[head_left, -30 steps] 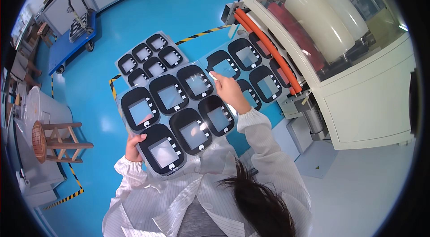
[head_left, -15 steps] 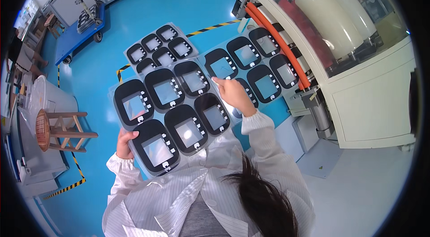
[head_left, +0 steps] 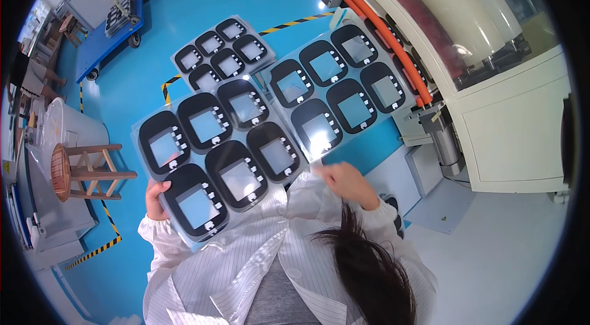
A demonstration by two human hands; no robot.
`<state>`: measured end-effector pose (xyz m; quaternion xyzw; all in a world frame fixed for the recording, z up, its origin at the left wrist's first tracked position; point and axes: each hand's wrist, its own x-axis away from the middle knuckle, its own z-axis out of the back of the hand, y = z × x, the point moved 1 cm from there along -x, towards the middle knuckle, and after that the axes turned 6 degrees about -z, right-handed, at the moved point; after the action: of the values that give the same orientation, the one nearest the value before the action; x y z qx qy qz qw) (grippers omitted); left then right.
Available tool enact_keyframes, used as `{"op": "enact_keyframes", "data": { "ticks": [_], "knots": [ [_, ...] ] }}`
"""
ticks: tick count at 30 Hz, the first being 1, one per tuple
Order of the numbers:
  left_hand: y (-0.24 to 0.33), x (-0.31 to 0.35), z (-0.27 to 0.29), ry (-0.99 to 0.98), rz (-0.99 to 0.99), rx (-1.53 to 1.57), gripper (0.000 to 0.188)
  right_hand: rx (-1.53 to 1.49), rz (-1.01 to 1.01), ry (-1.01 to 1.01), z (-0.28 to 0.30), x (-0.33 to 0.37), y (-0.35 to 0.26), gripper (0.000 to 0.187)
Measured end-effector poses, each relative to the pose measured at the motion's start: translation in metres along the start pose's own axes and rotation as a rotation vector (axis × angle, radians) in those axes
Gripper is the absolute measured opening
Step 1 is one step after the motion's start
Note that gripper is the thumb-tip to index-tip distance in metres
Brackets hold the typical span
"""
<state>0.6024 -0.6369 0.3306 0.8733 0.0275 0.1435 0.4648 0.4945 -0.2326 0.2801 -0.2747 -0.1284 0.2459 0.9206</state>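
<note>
My left hand (head_left: 157, 198) is closed on the near left edge of a stack of clear plastic sheets (head_left: 200, 152), thumb on top. Several rounded black frames with square see-through windows are printed on the top sheet. A similar printed sheet (head_left: 337, 84) reaches out from the orange rollers (head_left: 387, 44) at the right, its left edge meeting the held stack. Beside the near corner where the two meet is my right hand (head_left: 347, 184), its fingers curled and slightly blurred. Whether they pinch an edge there is hidden.
Another stack of printed sheets (head_left: 222, 53) lies beyond the held one. The cream machine (head_left: 522, 122) with large white rolls stands at the right. At the left are a wooden stool (head_left: 92, 171), a white bin (head_left: 83, 125) and a blue cart (head_left: 110, 42).
My right hand has drawn back from the left edge of the roller sheet to its near corner. That sheet has come further out, and the held stack has shifted left.
</note>
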Motion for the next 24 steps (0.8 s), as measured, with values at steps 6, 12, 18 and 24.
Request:
{"op": "enact_keyframes", "data": {
  "ticks": [6, 12, 18, 24],
  "knots": [
    [0.015, 0.016, 0.044, 0.093, -0.126, -0.035, 0.069, -0.88, -0.522, -0.163, 0.01, 0.029, 0.054, 0.025],
    [0.019, 0.016, 0.066, 0.067, -0.133, 0.001, 0.073, -1.321, -0.307, 0.054, -0.007, -0.013, 0.03, 0.024],
    [-0.039, -0.044, 0.018, -0.025, -0.026, 0.1, 0.063, -1.367, -0.136, -0.051, 0.034, -0.015, -0.015, 0.023],
    [-0.11, -0.122, -0.035, -0.246, -0.092, -0.088, 0.035, -1.365, -0.143, -0.145, 0.042, -0.008, -0.019, 0.031]
  ]
}}
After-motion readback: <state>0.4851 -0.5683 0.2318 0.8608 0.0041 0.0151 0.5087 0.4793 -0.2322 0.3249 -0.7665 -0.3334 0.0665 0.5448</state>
